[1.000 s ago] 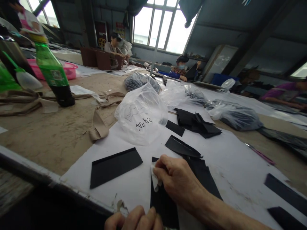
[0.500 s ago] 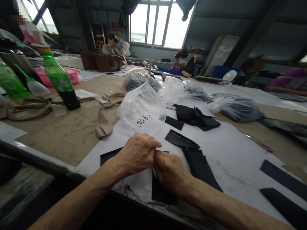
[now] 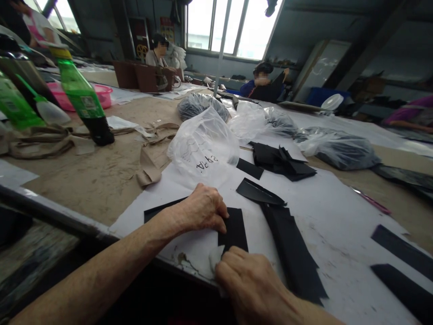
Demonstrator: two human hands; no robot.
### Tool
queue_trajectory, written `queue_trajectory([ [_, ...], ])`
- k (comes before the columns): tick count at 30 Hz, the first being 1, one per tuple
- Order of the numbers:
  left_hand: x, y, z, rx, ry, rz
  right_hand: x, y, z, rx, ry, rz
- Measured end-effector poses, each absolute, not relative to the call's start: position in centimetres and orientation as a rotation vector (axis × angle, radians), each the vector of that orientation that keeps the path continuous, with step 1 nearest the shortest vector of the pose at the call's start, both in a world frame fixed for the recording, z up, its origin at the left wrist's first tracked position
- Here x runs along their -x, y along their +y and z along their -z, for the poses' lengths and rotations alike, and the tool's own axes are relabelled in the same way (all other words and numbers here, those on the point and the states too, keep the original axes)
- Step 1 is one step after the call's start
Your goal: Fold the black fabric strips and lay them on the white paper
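A flat black rectangular piece (image 3: 235, 225), its material not certain, lies on the white sheet (image 3: 199, 250) near the table's front edge. My left hand (image 3: 204, 207) is closed at its left edge, fingertips curled against it. Lower down, my right hand (image 3: 252, 277) makes a fist at the near end of the piece, partly covering it. A small white scrap (image 3: 215, 257), like paper or cloth, sticks out from the right hand's thumb side. Behind my left wrist lies another black piece (image 3: 160, 210). More black pieces (image 3: 292, 253) overlap to the right.
Beyond my hands rests a clear plastic bag (image 3: 206, 149) with handwriting. Stacked black pieces (image 3: 280, 161), filled bags (image 3: 341, 149) and pink-handled scissors (image 3: 372, 201) lie farther right. A green bottle (image 3: 83, 97) stands left near tan strips (image 3: 149, 167). Other people sit across the table.
My right hand has moved down toward the table edge, away from my left hand, uncovering more of the black piece. My left hand stays near its upper left edge.
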State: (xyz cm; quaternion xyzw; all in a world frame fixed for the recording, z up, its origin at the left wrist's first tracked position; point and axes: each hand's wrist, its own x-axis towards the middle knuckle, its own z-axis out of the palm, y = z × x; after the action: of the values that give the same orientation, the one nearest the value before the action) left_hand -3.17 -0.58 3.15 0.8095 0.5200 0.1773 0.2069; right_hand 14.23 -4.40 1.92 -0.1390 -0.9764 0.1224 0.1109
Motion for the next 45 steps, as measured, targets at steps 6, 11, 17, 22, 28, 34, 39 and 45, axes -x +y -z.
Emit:
queue_trajectory([
  [6,3.5,-1.1,-3.0,-2.326,1.399,-0.470,-13.2,-2.0,-1.7,0.574,-2.855,-0.220],
  [11,3.4,-1.1,-2.8,-2.332,1.388,-0.451,-13.5,-3.1,-1.9,0.375,-2.861,-0.269],
  [17,3.5,-0.9,-2.5,-2.342,1.368,-0.452,-13.5,-2.3,-2.9,0.256,-3.001,-0.349],
  [22,3.6,-1.0,-2.7,-2.321,1.370,-0.469,-12.9,-1.8,-2.5,0.349,-2.982,-0.276],
  [28,3.4,-1.1,-3.2,-2.273,1.389,-0.489,-14.2,-5.1,-1.6,-0.092,-3.022,-0.354],
  [34,4.4,-1.0,-3.9,-2.256,1.338,-0.547,-14.6,-2.1,-6.0,0.802,-2.597,-0.741],
  [39,4.8,-5.2,-4.0,-2.153,1.628,-0.947,-15.0,-0.3,-6.0,1.268,-2.518,-0.518],
  [45,0.8,-11.0,0.1,-2.598,1.576,-1.378,-13.0,-1.4,-4.4,0.976,-2.949,-0.579],
])
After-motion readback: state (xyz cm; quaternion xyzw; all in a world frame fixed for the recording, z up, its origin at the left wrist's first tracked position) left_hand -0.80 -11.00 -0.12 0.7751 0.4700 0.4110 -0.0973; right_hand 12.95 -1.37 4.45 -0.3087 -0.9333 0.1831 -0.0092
